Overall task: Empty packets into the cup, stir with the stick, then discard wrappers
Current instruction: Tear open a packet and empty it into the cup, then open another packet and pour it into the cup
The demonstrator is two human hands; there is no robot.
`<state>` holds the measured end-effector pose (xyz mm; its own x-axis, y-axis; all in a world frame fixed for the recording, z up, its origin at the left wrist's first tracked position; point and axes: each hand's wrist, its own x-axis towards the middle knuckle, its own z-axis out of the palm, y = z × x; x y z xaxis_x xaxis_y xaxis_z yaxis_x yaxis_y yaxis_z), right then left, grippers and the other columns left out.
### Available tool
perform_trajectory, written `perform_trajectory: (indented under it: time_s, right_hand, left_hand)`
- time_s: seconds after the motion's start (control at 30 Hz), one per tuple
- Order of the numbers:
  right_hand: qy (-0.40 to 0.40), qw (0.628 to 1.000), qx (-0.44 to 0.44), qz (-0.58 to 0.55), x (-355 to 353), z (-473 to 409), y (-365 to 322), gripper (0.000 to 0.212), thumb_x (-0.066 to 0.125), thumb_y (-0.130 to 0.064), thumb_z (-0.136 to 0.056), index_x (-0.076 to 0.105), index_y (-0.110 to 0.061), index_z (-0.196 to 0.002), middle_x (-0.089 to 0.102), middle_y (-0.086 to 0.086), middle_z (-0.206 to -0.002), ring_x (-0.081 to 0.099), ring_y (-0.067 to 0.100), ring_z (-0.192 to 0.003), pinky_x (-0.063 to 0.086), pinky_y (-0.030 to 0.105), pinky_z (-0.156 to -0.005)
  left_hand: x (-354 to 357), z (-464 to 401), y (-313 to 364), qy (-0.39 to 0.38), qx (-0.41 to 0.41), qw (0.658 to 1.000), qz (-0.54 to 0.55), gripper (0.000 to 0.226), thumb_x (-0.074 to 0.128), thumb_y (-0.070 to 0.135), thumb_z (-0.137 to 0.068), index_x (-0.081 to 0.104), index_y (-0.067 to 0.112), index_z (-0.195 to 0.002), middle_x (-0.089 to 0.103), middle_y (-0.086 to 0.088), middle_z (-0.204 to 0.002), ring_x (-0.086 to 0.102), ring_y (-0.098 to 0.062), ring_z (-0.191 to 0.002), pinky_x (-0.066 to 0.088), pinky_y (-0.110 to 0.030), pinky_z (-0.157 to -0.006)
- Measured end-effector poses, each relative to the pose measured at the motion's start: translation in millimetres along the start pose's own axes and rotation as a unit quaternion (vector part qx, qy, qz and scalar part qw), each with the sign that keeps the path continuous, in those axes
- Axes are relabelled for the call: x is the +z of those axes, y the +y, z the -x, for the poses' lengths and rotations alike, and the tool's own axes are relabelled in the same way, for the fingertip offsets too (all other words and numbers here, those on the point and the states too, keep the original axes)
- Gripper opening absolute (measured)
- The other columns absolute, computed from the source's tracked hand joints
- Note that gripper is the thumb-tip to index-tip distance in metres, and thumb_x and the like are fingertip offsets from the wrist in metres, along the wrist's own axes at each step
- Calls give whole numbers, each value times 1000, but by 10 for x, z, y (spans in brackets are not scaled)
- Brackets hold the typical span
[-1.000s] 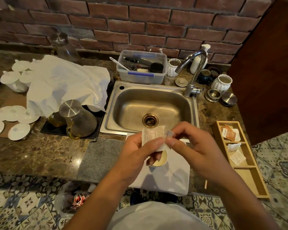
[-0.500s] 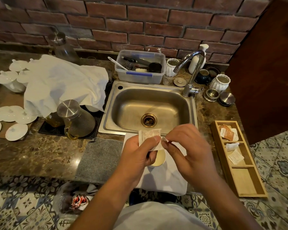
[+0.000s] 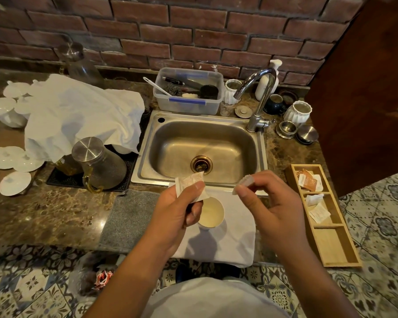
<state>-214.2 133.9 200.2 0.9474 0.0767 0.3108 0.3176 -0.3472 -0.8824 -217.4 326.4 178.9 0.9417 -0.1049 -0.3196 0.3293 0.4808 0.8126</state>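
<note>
My left hand (image 3: 178, 208) pinches a small white packet (image 3: 189, 183) just above the paper cup (image 3: 213, 213). The cup stands on a white cloth (image 3: 230, 239) in front of the sink and holds a pale liquid. My right hand (image 3: 269, 203) is off to the right of the cup, with a torn-off strip of the packet (image 3: 245, 182) between thumb and forefinger. More packets lie in the wooden tray (image 3: 331, 246) at the right: orange ones (image 3: 307, 181) at the far end, white ones (image 3: 317, 206) in the middle compartments. No stir stick shows.
A steel sink (image 3: 202, 149) with a tap (image 3: 260, 97) lies behind the cup. At the left are a glass jug with a metal lid (image 3: 99, 162), a white cloth over dishes (image 3: 78, 115) and a grey mat (image 3: 129, 216). A bin bag with wrappers (image 3: 97, 276) sits on the floor.
The hands have pulled apart: the right hand tore a strip off the packet's corner and moved it right. The left hand keeps the packet over the cup.
</note>
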Motion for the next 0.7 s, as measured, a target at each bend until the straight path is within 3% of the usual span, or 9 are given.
perform_trajectory:
  time_s: [0.1, 0.23, 0.3, 0.43, 0.57, 0.7]
  right_hand:
    - [9, 999, 33, -8, -54, 1, -10, 5, 68, -34, -92, 70, -31, -96, 72, -11, -92, 68, 16, -90, 56, 23, -76]
    - [51, 993, 101, -17, -247, -38, 121, 9, 66, -28, -93, 70, -22, -99, 72, -8, -93, 69, 11, -87, 56, 20, -74]
    - [74, 989, 128, 6, -380, -41, 299, 7, 68, -22, -94, 70, -18, -101, 72, -7, -90, 69, 10, -84, 56, 22, -73]
    - [102, 963, 241, 62, -624, 117, 848, 8, 73, -29, -92, 71, -20, -92, 66, -8, -72, 59, 2, -65, 49, 24, -63]
    - [63, 928, 341, 138, -726, 389, 1436, 17, 74, -34, -91, 73, -22, -78, 67, -7, -65, 62, 12, -62, 49, 30, -62]
    - [-6, 878, 444, 177, -736, 588, 1944, 17, 71, -36, -93, 75, -22, -83, 74, -2, -73, 72, 17, -69, 63, 38, -73]
  left_hand:
    - [16, 19, 5, -1, 3, 1000, 2, 32, 58, 32, -97, 55, 10, -74, 44, -5, -47, 27, -15, -41, 12, -37, -52]
    - [28, 38, -58, -23, -3, 1000, 18, 40, 45, 39, -101, 56, 5, -82, 45, -9, -50, 26, -16, -41, 10, -40, -53]
    - [26, 48, -102, -14, -14, 1000, -17, 41, 48, 42, -99, 58, 7, -81, 45, -8, -52, 30, -16, -45, 13, -39, -54]
    - [58, 54, -191, -20, -3, 992, -122, 41, 53, 47, -94, 64, 13, -73, 46, -12, -57, 36, -14, -48, 28, -30, -54]
    - [144, -8, -251, -37, 14, 991, -128, 36, 62, 44, -91, 62, 8, -92, 60, -12, -60, 38, -15, -44, 31, -25, -47]
    - [309, -114, -365, -32, 4, 993, -116, 30, 47, 34, -100, 63, 8, -97, 63, -19, -66, 42, -21, -46, 34, -27, -45]
